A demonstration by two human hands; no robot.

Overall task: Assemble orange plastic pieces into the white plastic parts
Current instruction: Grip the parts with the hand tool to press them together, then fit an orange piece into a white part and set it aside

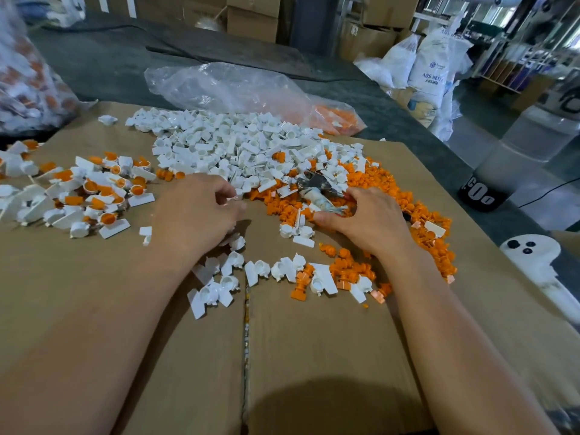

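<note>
A big heap of white plastic parts (238, 146) lies at the middle back of the cardboard sheet (94, 293). Loose orange pieces (376, 180) spread along its right side, down to the sheet's right edge. Finished white-and-orange pieces (94, 193) are piled at the left. My left hand (201, 211) has its fingers curled at the heap's near edge and pinches a small white part. Over the orange pieces, my right hand (370, 221) has thumb and fingers curled down; what they hold is hidden. Several white parts (229, 277) lie between my forearms.
Metal pliers (317, 186) with taped handles lie by my right fingers. A clear bag (238, 86) holding orange pieces lies behind the heap. Another bag of finished pieces (28, 86) stands far left. Sacks (430, 67) and boxes stand at the back right.
</note>
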